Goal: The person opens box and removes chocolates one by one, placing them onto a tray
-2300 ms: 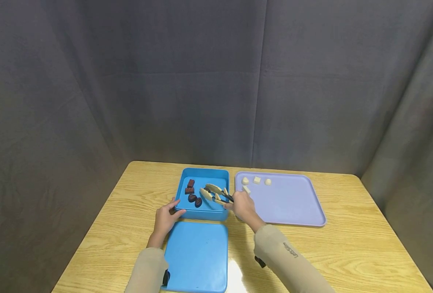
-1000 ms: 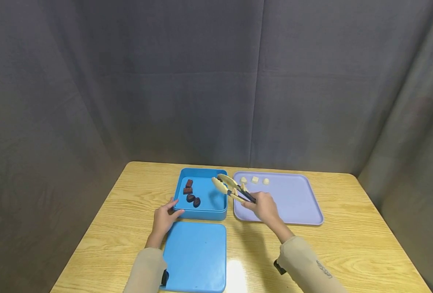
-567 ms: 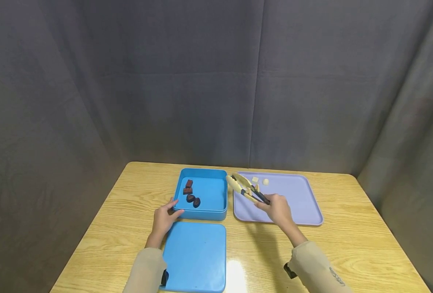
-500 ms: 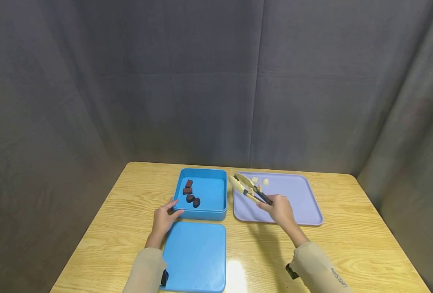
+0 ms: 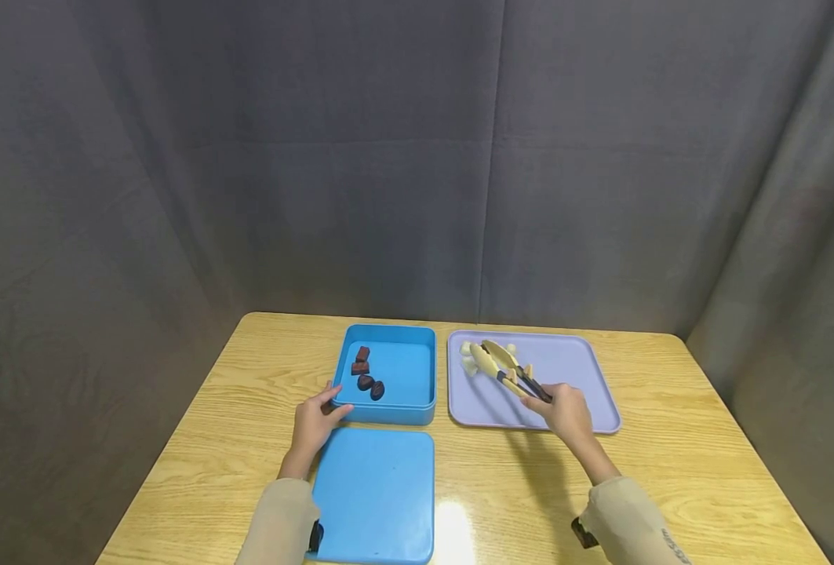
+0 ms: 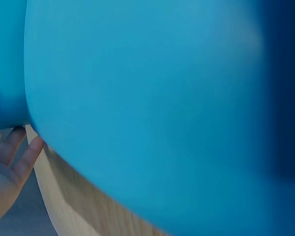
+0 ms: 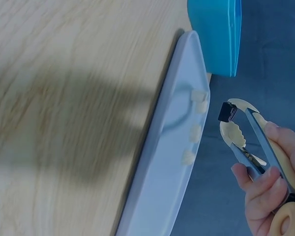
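My right hand (image 5: 565,410) grips a pair of beige-and-black tongs (image 5: 483,359) over the left part of the lilac tray (image 5: 565,392). A dark square chocolate (image 7: 226,112) is pinched between the tong tips in the right wrist view. White pieces (image 5: 469,366) lie at the tray's left end, one partly covered by the tongs. Several dark chocolates (image 5: 365,382) sit along the left side of the blue box (image 5: 384,414). At that box's front left corner rests my left hand (image 5: 312,424), thumb on the front and fingers along the side, extended in the left wrist view (image 6: 10,162).
A flat blue lid (image 5: 374,494) lies in front of the box, close to my left forearm. The wooden table (image 5: 671,471) extends to the right of the tray. Behind it hangs a grey curtain (image 5: 417,196).
My right hand has carried the tongs and the dark chocolate rightward, out from over the box and across to above the tray. The left hand stays at the box corner.
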A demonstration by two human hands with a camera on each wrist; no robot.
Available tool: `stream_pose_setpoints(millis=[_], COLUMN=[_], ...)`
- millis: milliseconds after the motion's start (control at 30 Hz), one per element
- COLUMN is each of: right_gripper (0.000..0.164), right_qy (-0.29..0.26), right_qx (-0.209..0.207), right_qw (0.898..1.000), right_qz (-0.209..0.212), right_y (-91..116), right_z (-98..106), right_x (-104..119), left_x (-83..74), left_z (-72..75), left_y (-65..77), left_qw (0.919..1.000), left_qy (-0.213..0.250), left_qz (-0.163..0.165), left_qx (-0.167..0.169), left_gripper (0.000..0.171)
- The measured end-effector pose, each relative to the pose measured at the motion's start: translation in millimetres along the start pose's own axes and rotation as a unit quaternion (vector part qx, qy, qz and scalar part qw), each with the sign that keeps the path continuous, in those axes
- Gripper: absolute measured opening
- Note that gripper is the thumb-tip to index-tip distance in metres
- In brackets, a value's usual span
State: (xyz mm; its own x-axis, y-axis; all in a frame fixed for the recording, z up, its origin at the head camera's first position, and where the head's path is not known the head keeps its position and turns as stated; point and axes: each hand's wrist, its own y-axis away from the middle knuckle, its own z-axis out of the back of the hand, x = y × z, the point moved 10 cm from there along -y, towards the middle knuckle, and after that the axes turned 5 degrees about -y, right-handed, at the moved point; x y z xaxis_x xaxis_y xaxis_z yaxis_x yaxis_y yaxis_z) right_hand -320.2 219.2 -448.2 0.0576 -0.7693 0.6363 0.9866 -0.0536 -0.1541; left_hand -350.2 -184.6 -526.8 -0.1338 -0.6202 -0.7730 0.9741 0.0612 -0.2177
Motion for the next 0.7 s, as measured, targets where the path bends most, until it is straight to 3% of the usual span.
stream_pose_setpoints(millis=[267, 700], right_gripper=[0.025, 0.028], right_qy=[0.007, 0.025], right_qx=[0.008, 0.015], right_qw=[1.000, 0.999], right_qz=[-0.025, -0.041], right_y=[2.6, 2.2], right_z=[-0.9, -8.6], right_x=[-19.8, -35.1], left_x=[-2.2, -0.6], left_z=[1.0, -0.2], left_y=[0.9, 0.1], left_qw=[1.0000, 1.0000], left_qy=[-0.003, -0.002], left_qz=[-0.002, 0.003], left_qx=[-0.004, -0.001], left_gripper=[0.045, 0.045])
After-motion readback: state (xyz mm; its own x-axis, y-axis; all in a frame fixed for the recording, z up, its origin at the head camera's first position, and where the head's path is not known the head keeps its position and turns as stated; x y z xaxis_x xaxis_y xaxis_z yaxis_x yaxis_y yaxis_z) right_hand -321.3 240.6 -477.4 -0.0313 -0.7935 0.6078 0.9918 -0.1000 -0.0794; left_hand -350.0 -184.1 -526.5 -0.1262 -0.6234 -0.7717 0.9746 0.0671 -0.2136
